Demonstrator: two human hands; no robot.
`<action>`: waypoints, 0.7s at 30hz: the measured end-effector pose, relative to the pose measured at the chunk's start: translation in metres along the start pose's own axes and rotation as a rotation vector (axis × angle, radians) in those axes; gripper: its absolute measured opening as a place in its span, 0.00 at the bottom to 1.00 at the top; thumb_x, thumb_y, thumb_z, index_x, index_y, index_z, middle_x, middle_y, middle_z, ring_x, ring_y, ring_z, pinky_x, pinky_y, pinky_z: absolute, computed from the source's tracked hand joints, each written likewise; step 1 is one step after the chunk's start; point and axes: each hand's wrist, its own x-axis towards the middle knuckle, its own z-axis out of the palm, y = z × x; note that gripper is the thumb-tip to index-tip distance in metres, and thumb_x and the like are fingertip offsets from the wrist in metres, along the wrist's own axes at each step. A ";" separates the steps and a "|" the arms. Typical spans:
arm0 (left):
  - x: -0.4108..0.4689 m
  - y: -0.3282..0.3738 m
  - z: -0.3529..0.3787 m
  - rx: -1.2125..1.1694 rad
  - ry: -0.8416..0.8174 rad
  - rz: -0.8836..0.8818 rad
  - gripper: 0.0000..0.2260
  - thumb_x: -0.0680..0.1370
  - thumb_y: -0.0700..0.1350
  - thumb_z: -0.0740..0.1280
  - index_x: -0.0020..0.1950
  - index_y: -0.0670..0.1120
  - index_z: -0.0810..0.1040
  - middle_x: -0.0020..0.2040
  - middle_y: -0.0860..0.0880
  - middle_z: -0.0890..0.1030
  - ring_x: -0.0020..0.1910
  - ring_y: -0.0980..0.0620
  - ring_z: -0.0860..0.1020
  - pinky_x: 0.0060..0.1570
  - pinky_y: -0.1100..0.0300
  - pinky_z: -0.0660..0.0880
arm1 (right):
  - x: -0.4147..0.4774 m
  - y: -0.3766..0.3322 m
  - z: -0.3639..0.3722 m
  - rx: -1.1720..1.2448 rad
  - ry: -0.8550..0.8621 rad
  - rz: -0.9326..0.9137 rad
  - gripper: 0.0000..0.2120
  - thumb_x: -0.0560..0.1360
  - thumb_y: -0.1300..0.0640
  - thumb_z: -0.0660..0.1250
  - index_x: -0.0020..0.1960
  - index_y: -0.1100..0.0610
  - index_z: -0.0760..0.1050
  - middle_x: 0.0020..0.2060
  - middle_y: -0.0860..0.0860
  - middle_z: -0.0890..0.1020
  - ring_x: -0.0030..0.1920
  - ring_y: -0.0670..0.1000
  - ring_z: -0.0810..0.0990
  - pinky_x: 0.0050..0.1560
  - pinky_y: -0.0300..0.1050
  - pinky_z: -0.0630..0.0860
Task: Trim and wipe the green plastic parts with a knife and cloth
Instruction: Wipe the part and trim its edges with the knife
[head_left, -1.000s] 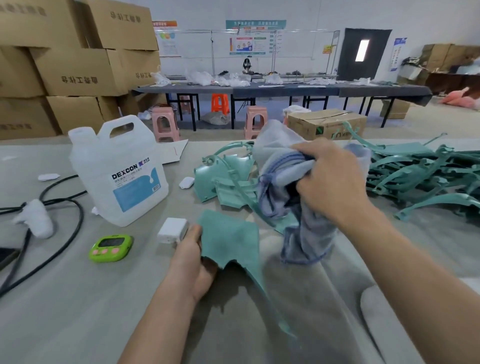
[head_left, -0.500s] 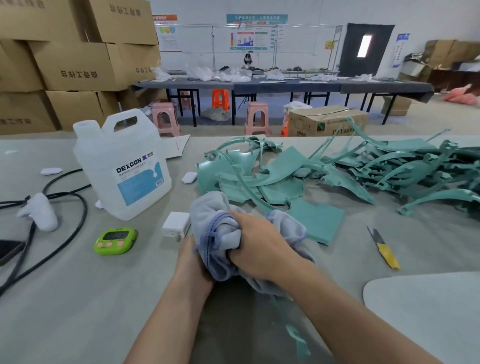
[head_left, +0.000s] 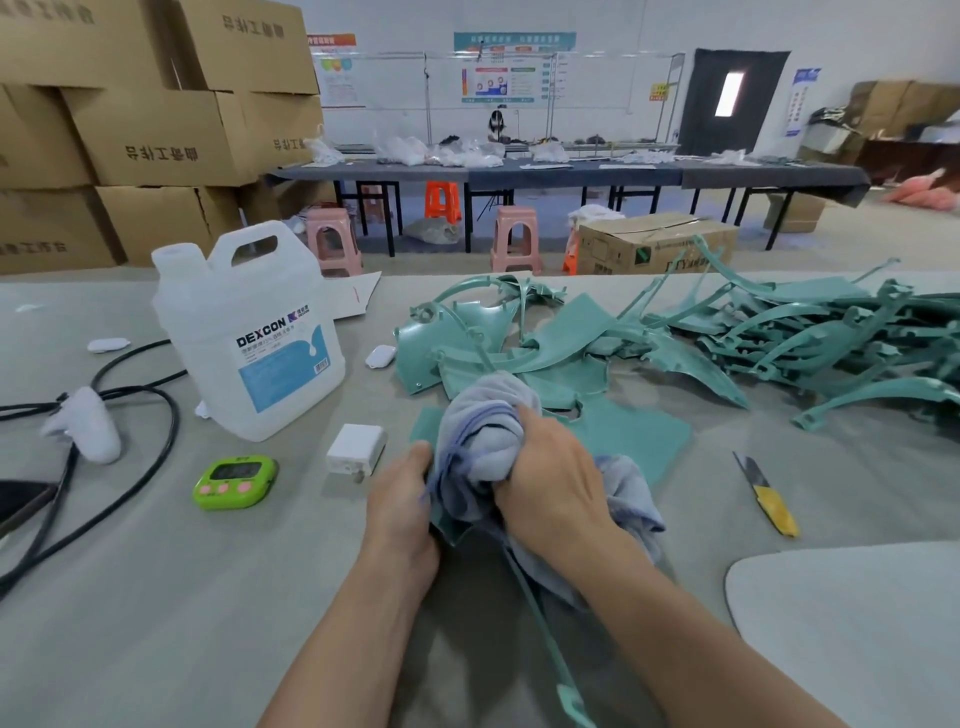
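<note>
Wiping is under way: the right hand (head_left: 550, 483) is clenched around the bunched cloth (head_left: 483, 415) and bears it down on a green part (head_left: 423, 423) near the middle of the table (head_left: 156, 597), while the left hand (head_left: 400, 499) grips that part's near-left edge. The knife (head_left: 769, 499) lies alone to the right, so trimming looks finished for this piece. Plenty looks left, with a big pile of green parts (head_left: 831, 343) waiting at far right.

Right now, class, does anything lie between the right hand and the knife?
Only the cloth the right hand grips: its loose folds trail toward the knife, then bare table. The left hand holds the green part.
</note>
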 end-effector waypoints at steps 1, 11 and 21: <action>0.004 -0.002 0.001 0.009 0.029 0.013 0.11 0.84 0.41 0.61 0.43 0.44 0.76 0.36 0.49 0.80 0.32 0.53 0.80 0.33 0.62 0.77 | 0.001 0.002 0.001 -0.029 -0.022 0.024 0.19 0.78 0.51 0.65 0.68 0.47 0.71 0.59 0.53 0.78 0.60 0.59 0.76 0.57 0.53 0.74; 0.008 0.000 0.004 -0.211 0.166 -0.025 0.10 0.81 0.38 0.63 0.43 0.42 0.82 0.38 0.46 0.86 0.34 0.47 0.85 0.31 0.55 0.82 | -0.031 0.011 -0.035 -0.279 -0.409 -0.065 0.09 0.75 0.55 0.69 0.39 0.53 0.71 0.36 0.50 0.77 0.44 0.55 0.81 0.47 0.53 0.78; 0.015 0.011 -0.006 -0.284 0.187 0.049 0.08 0.82 0.42 0.64 0.47 0.44 0.81 0.38 0.48 0.87 0.34 0.49 0.85 0.28 0.56 0.80 | -0.061 0.039 -0.044 -0.362 -0.652 -0.278 0.02 0.73 0.52 0.67 0.46 0.49 0.76 0.39 0.44 0.78 0.42 0.46 0.77 0.48 0.48 0.76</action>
